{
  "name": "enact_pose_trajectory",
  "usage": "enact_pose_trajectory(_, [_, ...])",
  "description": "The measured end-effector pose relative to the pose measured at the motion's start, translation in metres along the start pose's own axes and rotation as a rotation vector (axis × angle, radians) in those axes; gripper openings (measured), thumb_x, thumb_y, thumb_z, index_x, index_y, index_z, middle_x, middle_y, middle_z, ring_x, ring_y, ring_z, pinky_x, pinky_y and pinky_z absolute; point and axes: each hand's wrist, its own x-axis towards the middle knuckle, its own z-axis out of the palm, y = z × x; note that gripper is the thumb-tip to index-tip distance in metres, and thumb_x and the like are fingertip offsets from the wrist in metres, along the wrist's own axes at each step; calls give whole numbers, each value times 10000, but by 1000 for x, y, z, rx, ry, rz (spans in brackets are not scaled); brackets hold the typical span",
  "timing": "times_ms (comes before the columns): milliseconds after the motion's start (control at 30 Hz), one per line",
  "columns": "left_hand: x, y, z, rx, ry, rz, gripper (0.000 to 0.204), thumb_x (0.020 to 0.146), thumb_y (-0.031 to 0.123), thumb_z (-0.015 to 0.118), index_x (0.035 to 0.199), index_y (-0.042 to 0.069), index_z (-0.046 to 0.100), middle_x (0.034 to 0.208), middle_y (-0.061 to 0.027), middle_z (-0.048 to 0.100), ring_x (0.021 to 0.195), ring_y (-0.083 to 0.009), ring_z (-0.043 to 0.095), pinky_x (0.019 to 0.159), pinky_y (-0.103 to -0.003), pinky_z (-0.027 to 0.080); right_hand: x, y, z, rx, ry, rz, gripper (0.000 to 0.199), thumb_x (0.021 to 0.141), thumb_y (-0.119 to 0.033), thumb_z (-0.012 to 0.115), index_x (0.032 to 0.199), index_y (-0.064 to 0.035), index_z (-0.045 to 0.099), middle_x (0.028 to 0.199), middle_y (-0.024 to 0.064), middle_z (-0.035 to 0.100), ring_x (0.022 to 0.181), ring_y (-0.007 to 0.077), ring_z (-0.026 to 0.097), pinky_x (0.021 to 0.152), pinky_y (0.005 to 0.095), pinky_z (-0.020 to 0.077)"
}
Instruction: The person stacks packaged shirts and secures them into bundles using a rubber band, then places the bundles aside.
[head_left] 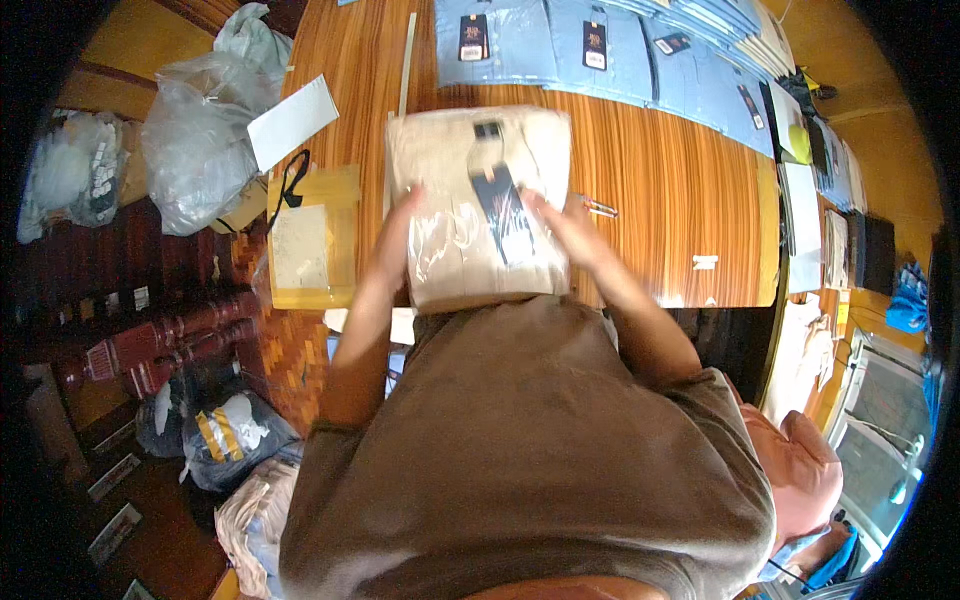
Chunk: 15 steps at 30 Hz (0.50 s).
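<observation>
A folded beige garment in a clear plastic bag (pixel 478 200) lies on the wooden table (pixel 660 200), close to my body, with a dark hang tag on top. My left hand (pixel 405 215) lies flat on the bag's left side, fingers spread. On its right side rests my right hand (pixel 565 225), fingers pointing toward the tag. Neither hand grips it; both press on the plastic.
Rows of bagged light-blue shirts (pixel 600 45) with dark tags fill the table's far edge. A white card (pixel 292 120) and a flat yellow sheet (pixel 312 240) lie to the left. Bulging plastic bags (pixel 200 130) stand on the floor at left; stacked items (pixel 840 220) line the right.
</observation>
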Motion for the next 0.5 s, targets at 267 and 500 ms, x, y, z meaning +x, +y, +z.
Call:
enact_pose_trajectory(267, [-7,-35,1,-288,-11,-325,689,1010,535,586,1479,37,502,1364,-163,648,1201,-262,664,1038,-412,521,-10,18,-4,-130,-20,218,871,937,-690,614,1438,21,574,1420,279,595,1348,377,563,1139,431,439])
enact_pose_trajectory(500, [-11,-29,16,-273,65,-283,698,990,530,601,1464,25,515,1342,-181,659,1179,-290,675,1009,-425,541,-26,42,-76,-991,454,-528,407,901,-309,764,1176,-17,695,1094,206,667,1044,392,649,963,486,527])
